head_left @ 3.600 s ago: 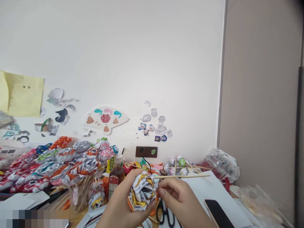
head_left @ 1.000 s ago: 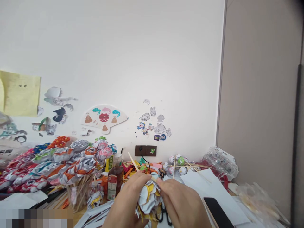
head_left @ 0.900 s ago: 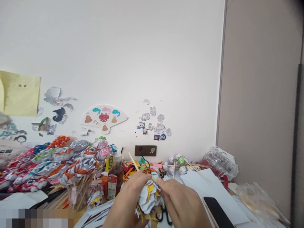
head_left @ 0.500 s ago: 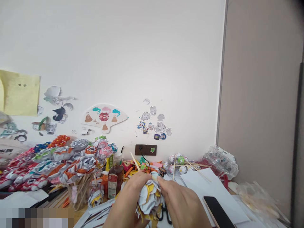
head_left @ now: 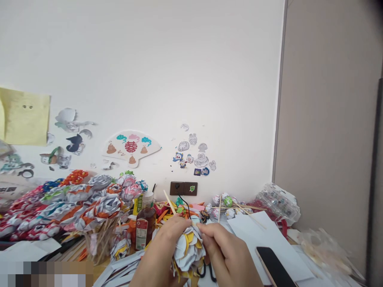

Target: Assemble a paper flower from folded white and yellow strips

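Observation:
A white and yellow paper flower (head_left: 189,252) sits between my hands, low in the middle of the view. My left hand (head_left: 163,251) wraps around its left side, thumb and fingers closed on it. At its upper right edge, my right hand (head_left: 227,251) pinches with thumb and index finger at a petal; the exact spot between the fingertips is hard to see. Black scissor handles (head_left: 208,272) show just below, partly covered by my right hand and the flower. The flower's underside is hidden.
A bottle of brown liquid (head_left: 145,223) stands left of my hands. Finished paper flowers (head_left: 107,205) crowd the left side, some on sticks in a clear cup (head_left: 100,245). White paper sheets (head_left: 251,227) and a phone (head_left: 273,266) lie to the right. Behind is a wall socket (head_left: 183,188).
My right hand's fingers have curled in, and its thumb now shows against the flower's right edge. My left hand and the flower are nearly unmoved.

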The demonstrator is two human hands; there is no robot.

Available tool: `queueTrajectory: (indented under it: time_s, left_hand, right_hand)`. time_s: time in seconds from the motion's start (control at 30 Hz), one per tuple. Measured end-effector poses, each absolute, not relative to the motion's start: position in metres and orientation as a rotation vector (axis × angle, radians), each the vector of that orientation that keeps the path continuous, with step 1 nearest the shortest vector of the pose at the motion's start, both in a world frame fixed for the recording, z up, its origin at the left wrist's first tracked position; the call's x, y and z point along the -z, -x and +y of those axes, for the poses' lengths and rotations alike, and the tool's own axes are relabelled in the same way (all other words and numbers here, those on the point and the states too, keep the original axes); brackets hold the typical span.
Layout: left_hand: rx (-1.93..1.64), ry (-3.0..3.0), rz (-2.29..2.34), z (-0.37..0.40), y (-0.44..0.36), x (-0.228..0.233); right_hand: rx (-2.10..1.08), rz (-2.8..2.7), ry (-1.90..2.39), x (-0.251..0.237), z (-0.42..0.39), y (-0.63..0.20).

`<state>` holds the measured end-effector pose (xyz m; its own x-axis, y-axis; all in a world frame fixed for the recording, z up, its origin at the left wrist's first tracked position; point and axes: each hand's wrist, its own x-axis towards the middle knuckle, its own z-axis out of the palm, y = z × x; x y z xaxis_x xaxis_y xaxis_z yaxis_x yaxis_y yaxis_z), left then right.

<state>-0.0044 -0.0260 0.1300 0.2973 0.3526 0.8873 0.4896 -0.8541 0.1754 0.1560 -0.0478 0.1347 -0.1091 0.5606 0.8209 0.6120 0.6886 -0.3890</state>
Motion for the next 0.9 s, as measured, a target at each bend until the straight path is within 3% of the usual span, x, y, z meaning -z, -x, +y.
queueTrajectory:
  time_s: [0.37, 0.9]
  left_hand:
    - [1.565, 2.458, -0.787, -0.028, 0.004, -0.131]
    - [1.608, 2.481, -0.829, -0.030, 0.004, -0.132]
  right_hand:
    - [-0.524, -1.655, 0.848, -0.138, -0.049, -0.153]
    - [-0.225, -1.874, 0.893, -0.145, -0.051, -0.167]
